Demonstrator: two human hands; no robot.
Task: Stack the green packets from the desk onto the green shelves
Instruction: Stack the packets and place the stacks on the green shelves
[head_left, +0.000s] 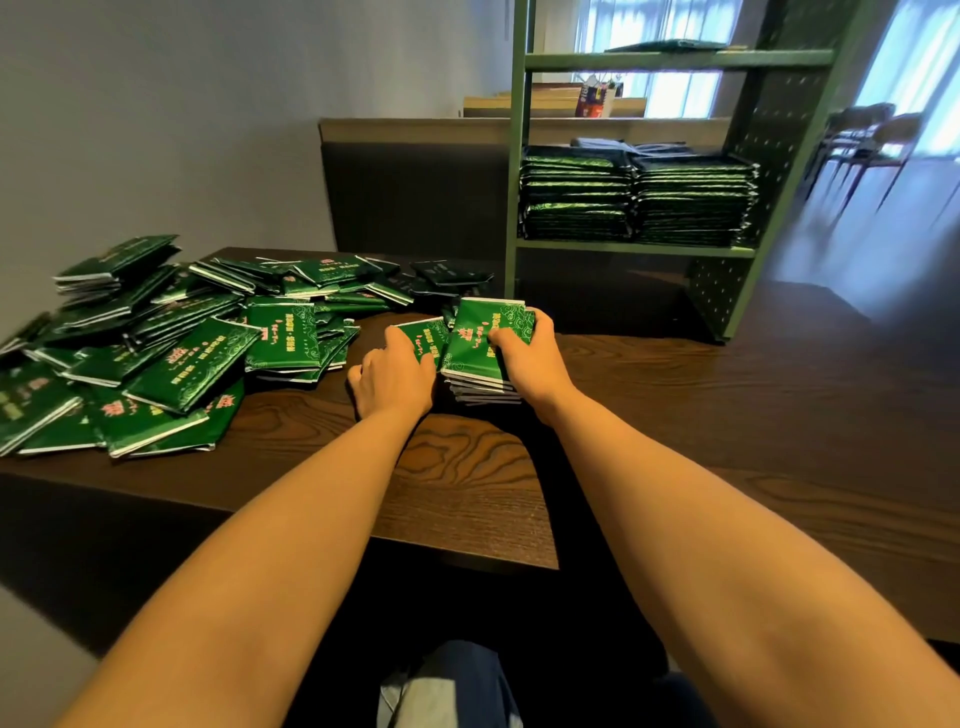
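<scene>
Both hands are on the desk (675, 415) in my feed: my right hand (524, 353) grips a small stack of green packets (480, 364), fingers curled over its top, while my left hand (395, 374) lies on a single packet (423, 332) touching that stack, though I cannot tell whether it is gripping. A loose heap of packets (182, 338) covers the desk's left side, and two tidy shelf stacks (639, 202) sit side by side on the green shelves (634, 250) beyond.
</scene>
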